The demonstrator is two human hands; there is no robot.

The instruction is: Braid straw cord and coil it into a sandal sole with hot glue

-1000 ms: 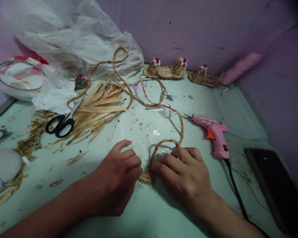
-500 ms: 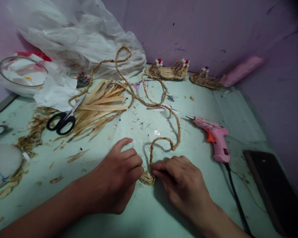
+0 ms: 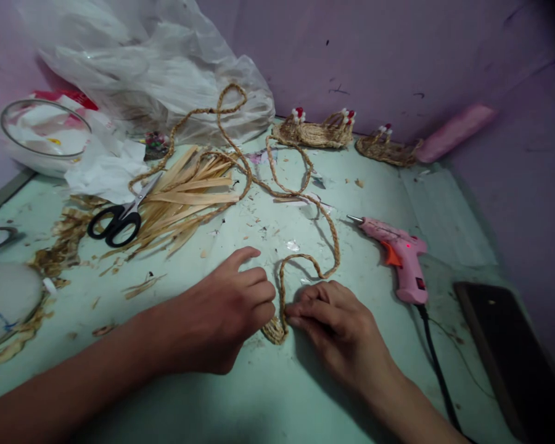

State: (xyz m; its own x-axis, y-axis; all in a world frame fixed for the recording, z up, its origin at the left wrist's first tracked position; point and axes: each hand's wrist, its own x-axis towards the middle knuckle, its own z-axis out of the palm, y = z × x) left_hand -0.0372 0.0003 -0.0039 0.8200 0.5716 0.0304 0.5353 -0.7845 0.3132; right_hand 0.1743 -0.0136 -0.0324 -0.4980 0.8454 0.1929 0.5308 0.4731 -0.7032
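Note:
A small coiled piece of braided fibre lies on the pale green table between my hands. From it the braided cord runs up and loops across the table. My left hand is closed over the coil's left side, index finger reaching forward; its thumb is hidden. The fingertips of my right hand are pinched against the cord at the coil's right edge. To the right lies a pink glue gun with a red light on its body.
Black-handled scissors rest by dry fibre strips at left. A plastic bag stands behind. Woven pieces with beads sit along the wall. A dark phone lies at right, beside the glue gun's cable.
My left hand has shifted slightly up and right, still over the coil. My right hand has moved only a little, its fingertips still at the cord.

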